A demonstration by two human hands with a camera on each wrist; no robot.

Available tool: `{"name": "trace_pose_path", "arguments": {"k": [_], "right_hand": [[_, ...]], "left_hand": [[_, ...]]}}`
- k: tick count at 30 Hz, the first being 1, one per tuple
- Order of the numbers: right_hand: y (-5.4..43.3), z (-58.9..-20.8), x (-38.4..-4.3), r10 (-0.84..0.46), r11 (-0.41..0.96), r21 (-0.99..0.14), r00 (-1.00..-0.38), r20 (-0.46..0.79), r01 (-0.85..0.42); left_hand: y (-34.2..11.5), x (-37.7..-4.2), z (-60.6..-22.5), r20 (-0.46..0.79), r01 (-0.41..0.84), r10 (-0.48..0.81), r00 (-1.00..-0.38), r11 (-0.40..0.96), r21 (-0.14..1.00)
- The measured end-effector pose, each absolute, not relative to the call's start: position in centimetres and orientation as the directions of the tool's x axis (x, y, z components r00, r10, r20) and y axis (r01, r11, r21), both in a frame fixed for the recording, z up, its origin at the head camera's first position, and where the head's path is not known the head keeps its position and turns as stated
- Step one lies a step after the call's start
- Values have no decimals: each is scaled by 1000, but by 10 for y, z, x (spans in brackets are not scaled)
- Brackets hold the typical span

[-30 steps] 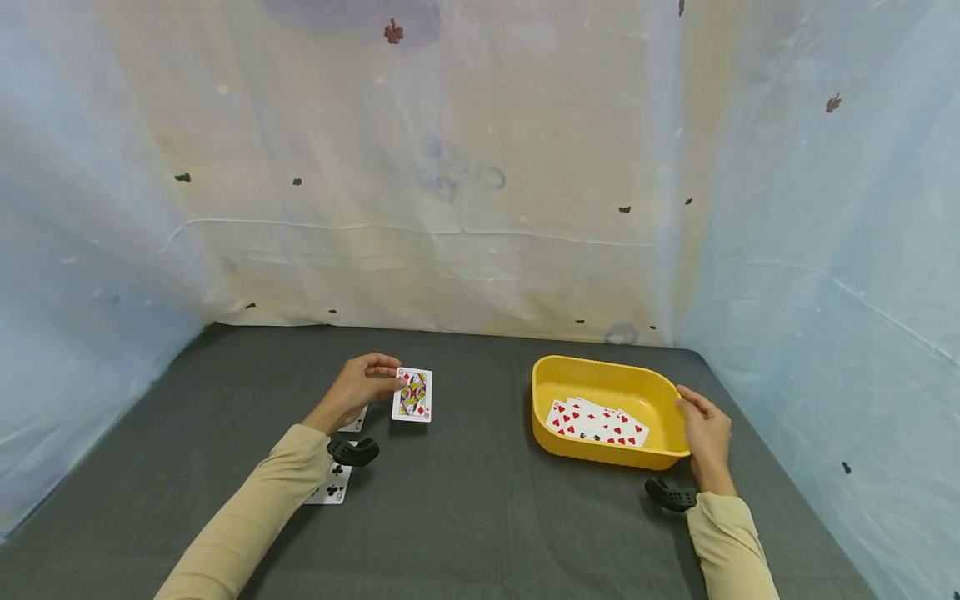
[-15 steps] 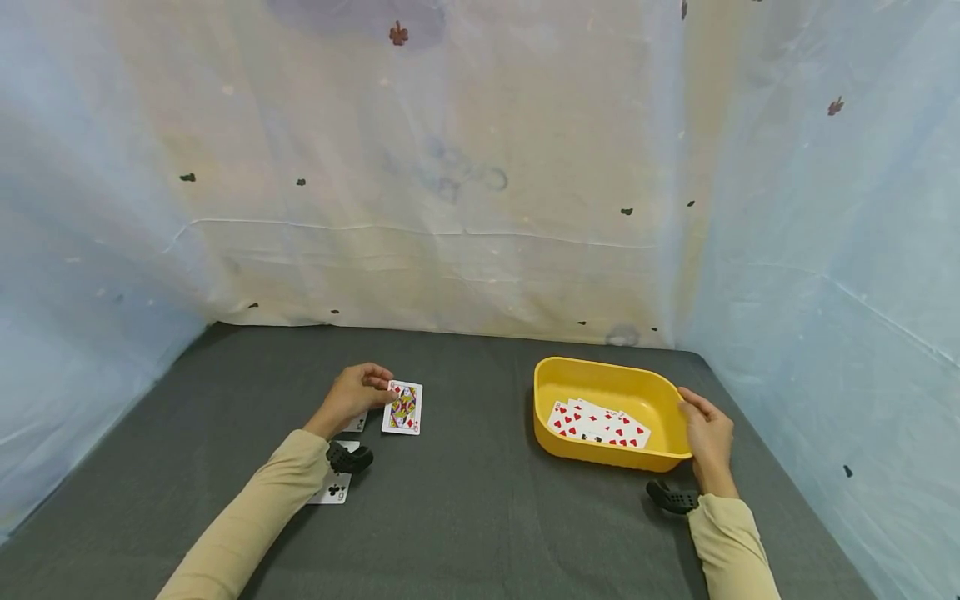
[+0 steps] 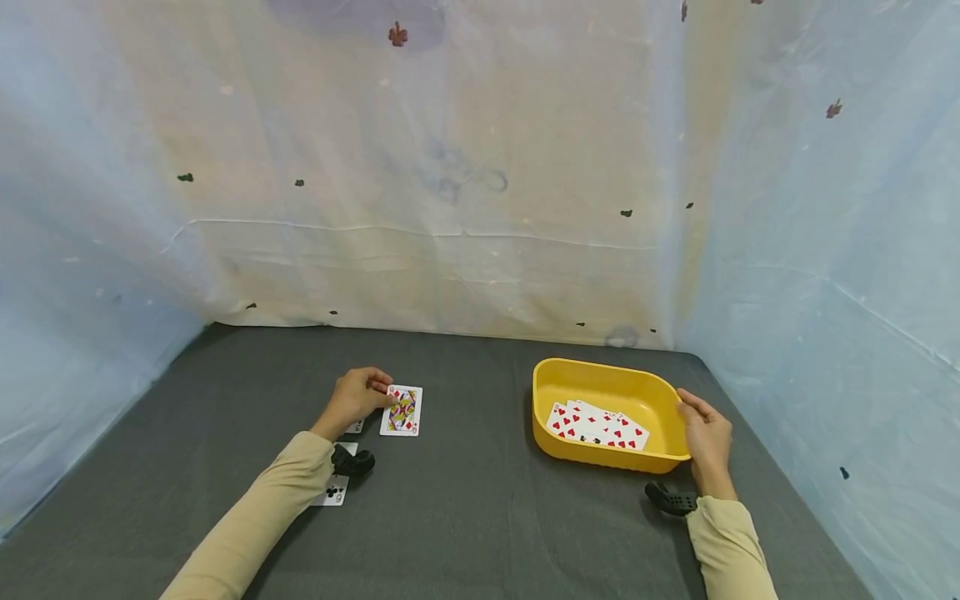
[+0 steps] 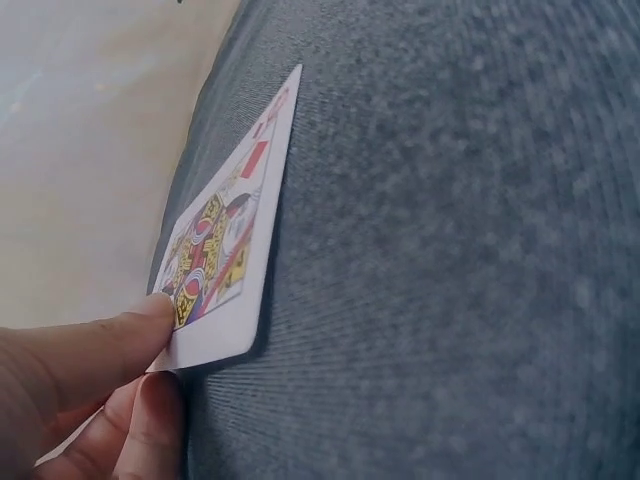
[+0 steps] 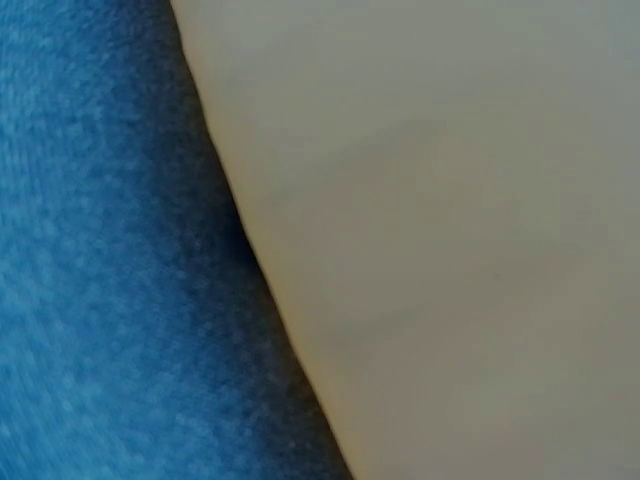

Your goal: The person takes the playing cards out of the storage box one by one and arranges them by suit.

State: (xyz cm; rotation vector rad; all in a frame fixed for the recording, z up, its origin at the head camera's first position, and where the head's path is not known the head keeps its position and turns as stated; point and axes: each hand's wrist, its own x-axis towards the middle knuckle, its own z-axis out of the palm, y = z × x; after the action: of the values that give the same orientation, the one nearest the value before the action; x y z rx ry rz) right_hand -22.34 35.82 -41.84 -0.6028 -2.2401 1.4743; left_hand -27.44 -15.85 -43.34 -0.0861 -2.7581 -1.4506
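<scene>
With thumb and fingers my left hand (image 3: 356, 398) pinches the left edge of a queen of diamonds playing card (image 3: 406, 412), which lies face up at or just above the dark cloth. In the left wrist view the thumb presses on the face of the card (image 4: 215, 265) and the fingers are under its edge. My right hand (image 3: 707, 433) grips the right rim of a yellow plastic tray (image 3: 600, 367), thumb inside. Several face-up cards (image 3: 596, 423), mostly red, overlap in the tray.
Beside my left wrist lies a six of clubs (image 3: 335, 492), partly covered by the arm. Another card (image 3: 356, 427) shows only a corner behind the hand. A dark cloth (image 3: 465, 517) covers the table, with pale sheeting (image 3: 450, 267) around it. The right wrist view is too blurred to read.
My left hand has brought the queen of diamonds down and slightly left to the cloth. The right hand and the tray have stayed put.
</scene>
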Motion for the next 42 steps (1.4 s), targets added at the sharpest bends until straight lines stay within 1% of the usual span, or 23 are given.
{"name": "trace_pose_path", "arguments": {"k": [11, 17, 27, 30, 33, 39, 42], "right_hand": [[359, -419, -222, 547, 356, -924, -833, 86, 138], [359, -420, -222, 549, 355, -924, -831, 84, 141], [358, -420, -223, 559, 350, -925, -825, 80, 147], [358, -420, -224, 560, 349, -926, -824, 83, 144], [359, -420, -224, 556, 351, -926, -826, 88, 138], [358, -420, -224, 545, 347, -929, -834, 90, 127], [359, -420, -225, 547, 343, -930, -833, 85, 130]], "left_hand": [[-160, -277, -435, 67, 69, 26, -997, 575, 815], [-161, -279, -431, 55, 63, 32, -998, 540, 839], [-153, -277, -415, 79, 99, 61, -995, 469, 878], [-144, -273, -406, 66, 99, 88, -994, 445, 890], [-134, -270, -396, 78, 125, 130, -988, 417, 900], [-108, -269, -381, 144, 225, 237, -961, 365, 903], [-96, -272, -377, 165, 255, 278, -946, 329, 909]]}}
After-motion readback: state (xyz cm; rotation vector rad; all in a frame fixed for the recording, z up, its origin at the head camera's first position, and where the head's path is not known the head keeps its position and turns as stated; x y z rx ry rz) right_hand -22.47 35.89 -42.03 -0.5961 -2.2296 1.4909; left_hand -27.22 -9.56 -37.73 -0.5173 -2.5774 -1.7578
